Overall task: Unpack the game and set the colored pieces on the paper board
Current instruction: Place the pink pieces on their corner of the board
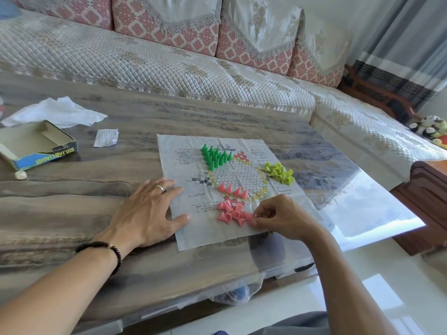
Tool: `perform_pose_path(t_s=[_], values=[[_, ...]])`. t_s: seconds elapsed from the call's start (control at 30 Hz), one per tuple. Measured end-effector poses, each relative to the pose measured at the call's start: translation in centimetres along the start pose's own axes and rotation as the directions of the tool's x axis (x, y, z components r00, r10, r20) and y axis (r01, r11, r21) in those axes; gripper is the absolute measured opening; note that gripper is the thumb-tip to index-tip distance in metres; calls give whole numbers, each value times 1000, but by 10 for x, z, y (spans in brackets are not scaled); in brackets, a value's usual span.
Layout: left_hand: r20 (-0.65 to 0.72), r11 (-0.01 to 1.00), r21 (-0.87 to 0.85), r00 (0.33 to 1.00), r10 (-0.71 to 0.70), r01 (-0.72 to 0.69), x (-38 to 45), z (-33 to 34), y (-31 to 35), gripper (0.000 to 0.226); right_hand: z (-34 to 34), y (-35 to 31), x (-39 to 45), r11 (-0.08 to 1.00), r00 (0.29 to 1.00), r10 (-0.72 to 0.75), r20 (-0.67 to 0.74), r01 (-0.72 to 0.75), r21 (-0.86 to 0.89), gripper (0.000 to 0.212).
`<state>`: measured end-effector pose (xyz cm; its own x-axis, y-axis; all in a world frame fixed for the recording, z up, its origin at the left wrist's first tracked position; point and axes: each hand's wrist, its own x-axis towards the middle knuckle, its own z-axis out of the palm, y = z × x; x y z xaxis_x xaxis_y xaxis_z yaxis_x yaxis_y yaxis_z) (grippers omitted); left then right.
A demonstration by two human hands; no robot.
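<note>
Out on the table [72,187]: paper board [232,189] spread flat, creased, near the middle. Left hand [147,211] flat on the board's left edge, fingers straight and spread, pinning the paper down; ring on one finger, dark bead bracelet [106,250] at the wrist. Right hand [283,217] curled at the board's near right corner, fingertips pinching a pink piece [251,220] at the edge of the loose pink heap [232,212]. Four more pink pieces [233,189] standing upright in a row on the printed grid just beyond the heap. Green pieces [216,157] packed upright at the far left point of the star. Yellow pieces [279,171] tumbled in a pile at the right side, several on their sides.

Around it: open box [36,146] far left, empty tray facing up, blue side panel with upside-down lettering, roughly "SULIAOTIAOQI". Crumpled white plastic wrap [55,112] behind the box. Folded leaflet [106,137] between box and board, print too small to read. Small white lump [21,175] by the box's near corner. Red and black print on the board's margins, unreadable. Quilted sofa [169,61] beyond the table, soft toys [430,128] at its far right end.
</note>
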<state>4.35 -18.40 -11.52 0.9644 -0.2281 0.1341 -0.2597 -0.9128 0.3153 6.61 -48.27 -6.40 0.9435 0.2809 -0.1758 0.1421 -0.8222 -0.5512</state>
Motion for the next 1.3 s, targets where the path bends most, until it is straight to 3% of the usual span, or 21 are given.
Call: perform_pose_path(t_s=[0.27,0.37,0.5,0.83,1.17,1.3], values=[[6,1000,5,1000,-4,4,0,2,-1,97,-5,4,13,997,949,-14,-315,-12,-80,12],[10,1000,9,1000,-3,3,1,2,-2,99,2,1,25,999,955,-27,-294,13,-51,11],[1,1000,5,1000,1,-1,1,2,-1,99,10,2,35,990,976,-19,-215,-13,-143,11],[-8,1000,6,1000,-1,1,1,0,0,100,8,6,42,988,951,24,-309,-69,-136,6],[-15,1000,-21,1000,-3,2,0,0,-1,100,7,5,42,984,955,40,-294,-88,-152,7],[-15,1000,-27,1000,-6,6,1,0,-1,100,2,0,36,991,913,32,-406,-82,-108,11]])
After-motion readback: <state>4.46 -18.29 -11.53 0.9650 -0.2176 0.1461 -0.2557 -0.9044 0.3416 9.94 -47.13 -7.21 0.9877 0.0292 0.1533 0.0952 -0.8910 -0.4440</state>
